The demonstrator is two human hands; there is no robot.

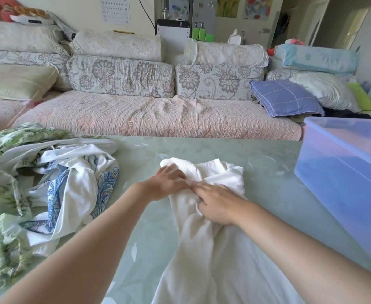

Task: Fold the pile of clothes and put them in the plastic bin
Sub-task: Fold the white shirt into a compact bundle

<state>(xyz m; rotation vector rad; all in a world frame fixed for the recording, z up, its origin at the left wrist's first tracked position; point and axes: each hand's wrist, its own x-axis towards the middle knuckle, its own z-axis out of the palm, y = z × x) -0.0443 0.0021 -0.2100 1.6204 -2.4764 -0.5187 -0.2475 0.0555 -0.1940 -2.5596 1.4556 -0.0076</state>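
Looking down, I see the white ribbed knit garment point(202, 249) lying lengthwise on the glossy pale-green glass surface point(268, 172). My right grip point(218, 204) is clamped on a bunched ridge of it. My left grip point(169, 183) bends onto the cloth just beyond, clamped or not I cannot tell. Left lies the rumpled pile of floral-print clothes point(48, 183); right, the translucent blue plastic bin point(344, 185); beyond, a quilted sofa point(136, 115).

Clothes pile point(48, 189) lies left on the table point(268, 172), bin point(344, 172) right.
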